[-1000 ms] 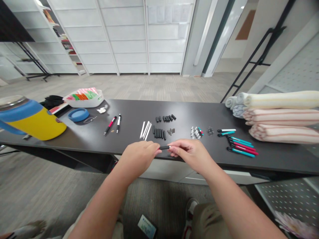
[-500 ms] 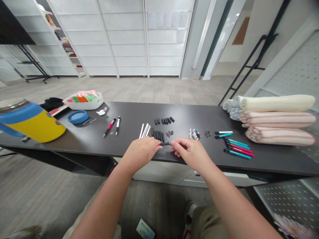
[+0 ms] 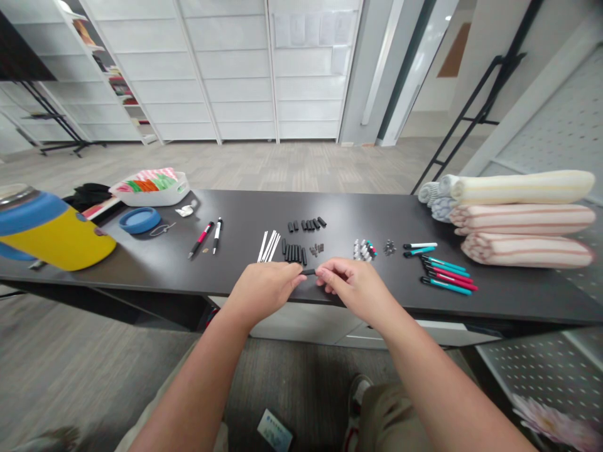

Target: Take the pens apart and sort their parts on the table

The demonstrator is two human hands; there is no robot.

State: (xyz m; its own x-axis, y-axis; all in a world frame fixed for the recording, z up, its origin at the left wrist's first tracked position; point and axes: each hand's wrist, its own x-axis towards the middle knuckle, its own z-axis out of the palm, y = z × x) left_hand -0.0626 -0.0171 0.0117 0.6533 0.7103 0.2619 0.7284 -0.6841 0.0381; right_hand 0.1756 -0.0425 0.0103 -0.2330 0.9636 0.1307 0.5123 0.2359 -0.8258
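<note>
Left hand (image 3: 264, 286) and right hand (image 3: 352, 286) nearer together; black barrel (image 3: 309, 272) crosswise, left-right.

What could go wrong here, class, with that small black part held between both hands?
The black part, pinched between left hand and right hand, is close to the near edge of the table; a slip might drop it to the floor. The knuckles could also scatter the black tubes and white refills just behind.
</note>
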